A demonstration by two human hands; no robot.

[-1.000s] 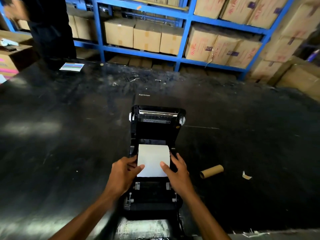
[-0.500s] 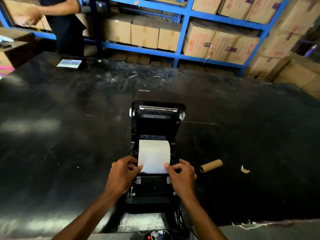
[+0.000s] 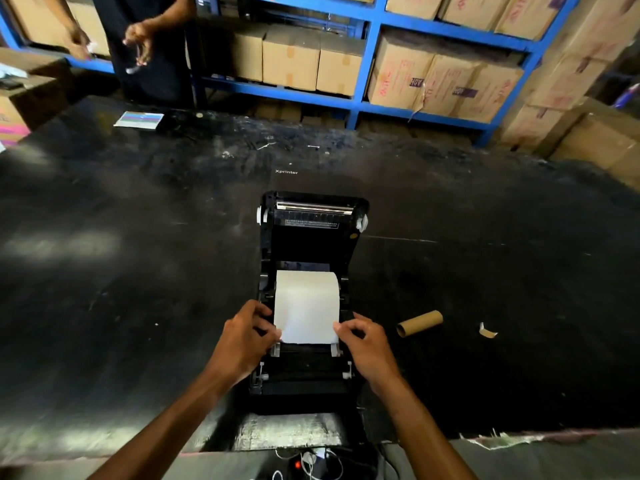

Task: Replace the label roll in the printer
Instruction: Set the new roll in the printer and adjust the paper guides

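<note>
Pinching the white paper label strip (image 3: pixel 306 308) at its near corners, left hand (image 3: pixel 244 342) and right hand (image 3: pixel 367 348) draw it over the open black plastic printer (image 3: pixel 308 247)

Black printer (image 3: pixel 311 244), white label roll (image 3: pixel 306 306), brown cardboard core (image 3: pixel 419 323), blue shelving (image 3: pixel 367 60), seemingly striped card (image 3: pixel 139 119)

The near corners of the white label paper strip (image 3: pixel 306 308) are covered by the fingertips of the left hand (image 3: pixel 244 341) and right hand (image 3: pixel 369 351). The small white-lettered sticker (image 3: pixel 311 223) inside the open black printer lid (image 3: pixel 313 230) cannot be read. The second person in dark clothing (image 3: pixel 152 46) is cut off by the top edge.
</note>
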